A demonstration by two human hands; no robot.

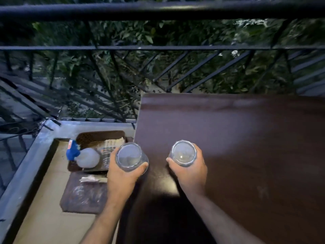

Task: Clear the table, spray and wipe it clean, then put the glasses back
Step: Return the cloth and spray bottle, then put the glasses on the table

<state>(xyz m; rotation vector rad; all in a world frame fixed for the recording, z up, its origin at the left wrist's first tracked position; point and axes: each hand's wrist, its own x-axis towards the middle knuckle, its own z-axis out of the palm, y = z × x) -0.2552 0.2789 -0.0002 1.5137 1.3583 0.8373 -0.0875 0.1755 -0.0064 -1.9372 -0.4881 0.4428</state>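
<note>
A dark brown table (246,138) fills the right half of the head view. My left hand (121,176) grips a clear glass (130,156) at the table's left edge, partly over the floor. My right hand (190,171) grips a second clear glass (183,153) over the table's near left part. Both glasses are upright and look empty. Whether they rest on the table or hang above it I cannot tell. On the floor to the left, a spray bottle (84,156) with a blue head lies in a brown tray (98,136) beside a cloth (110,147).
A black metal railing (158,48) runs along the far side with foliage behind it. A dark mat (84,196) lies on the floor below the tray. A grey ledge (26,164) borders the floor at the left.
</note>
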